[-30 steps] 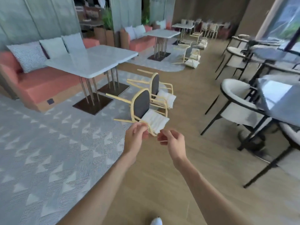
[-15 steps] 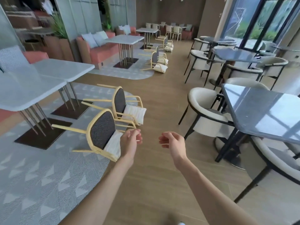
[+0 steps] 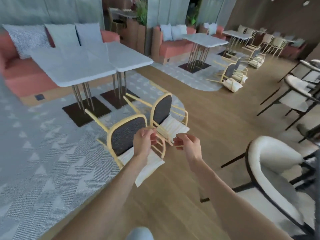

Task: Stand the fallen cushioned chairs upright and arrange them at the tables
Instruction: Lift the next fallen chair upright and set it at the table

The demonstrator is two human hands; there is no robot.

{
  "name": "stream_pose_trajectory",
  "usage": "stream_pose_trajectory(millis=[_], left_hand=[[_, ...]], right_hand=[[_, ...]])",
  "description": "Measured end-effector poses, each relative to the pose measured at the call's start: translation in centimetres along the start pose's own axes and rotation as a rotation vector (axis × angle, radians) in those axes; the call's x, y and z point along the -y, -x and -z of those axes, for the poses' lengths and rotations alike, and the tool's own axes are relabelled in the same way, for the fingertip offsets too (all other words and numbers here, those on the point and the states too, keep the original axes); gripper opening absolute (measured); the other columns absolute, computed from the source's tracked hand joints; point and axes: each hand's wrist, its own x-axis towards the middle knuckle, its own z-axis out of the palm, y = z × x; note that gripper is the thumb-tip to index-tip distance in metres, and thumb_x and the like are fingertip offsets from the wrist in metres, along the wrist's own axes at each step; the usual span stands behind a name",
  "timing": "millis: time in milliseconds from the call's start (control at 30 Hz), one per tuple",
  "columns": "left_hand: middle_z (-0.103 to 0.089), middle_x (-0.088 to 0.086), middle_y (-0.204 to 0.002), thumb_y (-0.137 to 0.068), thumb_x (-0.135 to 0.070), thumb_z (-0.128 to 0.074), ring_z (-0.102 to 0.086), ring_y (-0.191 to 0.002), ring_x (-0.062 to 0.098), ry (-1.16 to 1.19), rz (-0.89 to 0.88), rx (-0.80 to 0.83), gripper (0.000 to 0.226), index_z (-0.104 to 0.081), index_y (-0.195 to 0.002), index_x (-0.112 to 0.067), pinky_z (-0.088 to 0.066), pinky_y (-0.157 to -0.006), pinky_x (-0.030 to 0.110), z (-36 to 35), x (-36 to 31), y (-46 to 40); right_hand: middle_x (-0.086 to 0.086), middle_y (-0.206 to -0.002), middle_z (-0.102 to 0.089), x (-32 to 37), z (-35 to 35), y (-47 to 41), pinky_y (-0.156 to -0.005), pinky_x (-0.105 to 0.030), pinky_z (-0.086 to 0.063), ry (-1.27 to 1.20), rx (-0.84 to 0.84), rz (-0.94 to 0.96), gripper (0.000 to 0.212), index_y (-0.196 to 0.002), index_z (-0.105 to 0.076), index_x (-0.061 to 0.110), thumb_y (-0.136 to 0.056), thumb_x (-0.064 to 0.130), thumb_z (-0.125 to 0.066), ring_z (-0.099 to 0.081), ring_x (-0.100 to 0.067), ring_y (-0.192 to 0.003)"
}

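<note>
A patterned grey carpet (image 3: 43, 161) covers the left of the floor, meeting wood flooring (image 3: 216, 122) on the right. On the carpet's far left a salmon sofa (image 3: 22, 73) with pillows runs behind two white marble tables (image 3: 86, 61) pushed together on dark base plates. At the near right stands an upright white armchair (image 3: 270, 170) with a black frame. Two fallen cushioned chairs lie on their backs just right of the tables: the nearer chair (image 3: 128, 134) with its pale seat cushion toward the camera, and the second chair (image 3: 162, 108) just beyond, touching it. Further fallen chairs (image 3: 230, 75) lie beside the far table (image 3: 204, 39). The left hand (image 3: 143, 142) and right hand (image 3: 188, 144) hover above the nearer chair, fingers loosely curled and holding nothing, near each other.
</note>
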Motion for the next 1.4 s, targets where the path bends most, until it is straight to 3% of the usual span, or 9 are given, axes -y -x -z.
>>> stream_pose_trajectory(millis=[167,367,533,700,767,900,1067,1300,1400], left_hand=[[-0.064,0.000,-0.060,-0.091,-0.005,-0.056,-0.061,-0.051,0.012,0.052,0.077,-0.121,0.020,-0.069,-0.076,-0.008,-0.054,-0.058,0.030,-2.9,4.0,-9.1],[-0.061,0.007,-0.067,-0.092,-0.009,-0.053,-0.058,-0.062,0.023,0.166,0.305,-0.268,0.017,-0.065,-0.082,-0.002,-0.053,-0.066,0.037,-7.7,9.6,-21.6],[-0.063,0.009,-0.075,-0.095,-0.010,-0.051,-0.060,-0.069,0.025,0.176,0.395,-0.344,0.021,-0.066,-0.083,-0.004,-0.056,-0.079,0.043,-9.9,11.2,-28.3],[-0.066,0.009,-0.076,-0.092,-0.010,-0.053,-0.063,-0.068,0.024,0.191,0.449,-0.488,0.018,-0.069,-0.085,-0.005,-0.058,-0.071,0.040,-9.5,13.9,-31.9],[-0.066,0.008,-0.073,-0.092,-0.010,-0.054,-0.065,-0.065,0.023,0.201,0.484,-0.571,0.018,-0.069,-0.083,-0.005,-0.057,-0.064,0.036,-9.3,15.7,-32.4],[-0.065,0.010,-0.075,-0.091,-0.009,-0.057,-0.064,-0.065,0.024,0.341,0.583,-0.711,0.013,-0.066,-0.083,-0.004,-0.059,-0.063,0.035,-9.9,20.4,-32.6],[-0.064,0.014,-0.092,-0.095,-0.013,-0.053,-0.064,-0.080,0.028,0.614,0.629,-0.845,0.014,-0.062,-0.095,-0.003,-0.056,-0.075,0.040,-12.1,26.6,-32.6],[-0.063,0.023,-0.113,-0.091,-0.005,-0.052,-0.062,-0.098,0.034,0.779,0.712,-0.909,0.023,-0.056,-0.113,0.001,-0.054,-0.082,0.044,-12.0,38.8,-37.6],[-0.062,0.023,-0.106,-0.090,-0.002,-0.049,-0.063,-0.088,0.034,0.776,0.778,-0.904,0.017,-0.055,-0.105,0.000,-0.054,-0.072,0.043,-9.4,47.1,-41.3]], right_hand=[[-0.008,-0.081,-0.076,-2.1,-1.1,-11.2,-0.071,-0.033,-0.054,0.060,0.098,-0.053,0.017,-0.089,-0.074,0.006,-0.089,0.017,-0.060,-0.069,-0.020,-0.073],[-0.009,-0.074,-0.069,-5.0,-3.7,-26.0,-0.060,-0.028,-0.050,0.082,0.112,-0.209,0.016,-0.089,-0.072,0.001,-0.092,0.010,-0.060,-0.061,-0.021,-0.066],[-0.014,-0.078,-0.068,-5.4,-6.3,-34.4,-0.067,-0.035,-0.050,0.175,0.179,-0.286,0.016,-0.086,-0.071,0.000,-0.094,0.006,-0.058,-0.060,-0.024,-0.070],[-0.011,-0.081,-0.071,-8.0,-8.8,-40.4,-0.068,-0.031,-0.054,0.275,0.318,-0.340,0.017,-0.095,-0.072,0.002,-0.094,0.008,-0.056,-0.065,-0.021,-0.072],[-0.011,-0.081,-0.072,-9.9,-9.2,-42.3,-0.068,-0.030,-0.054,0.319,0.370,-0.356,0.017,-0.091,-0.072,0.007,-0.094,0.011,-0.056,-0.066,-0.019,-0.072],[-0.008,-0.076,-0.073,-15.5,-9.5,-45.9,-0.073,-0.036,-0.059,0.386,0.435,-0.446,0.017,-0.090,-0.072,0.006,-0.095,0.013,-0.057,-0.068,-0.020,-0.070],[-0.005,-0.069,-0.070,-22.8,-9.9,-49.2,-0.060,-0.028,-0.055,0.412,0.518,-0.587,0.013,-0.085,-0.066,0.007,-0.095,0.013,-0.059,-0.066,-0.019,-0.064],[-0.015,-0.094,-0.074,-36.8,-12.9,-53.0,-0.076,-0.035,-0.062,0.418,0.603,-0.701,0.013,-0.101,-0.067,0.005,-0.097,0.015,-0.059,-0.072,-0.026,-0.084],[-0.015,-0.091,-0.070,-46.5,-15.3,-54.8,-0.082,-0.038,-0.060,0.425,0.604,-0.777,0.010,-0.100,-0.063,0.004,-0.098,0.010,-0.056,-0.068,-0.028,-0.085]])
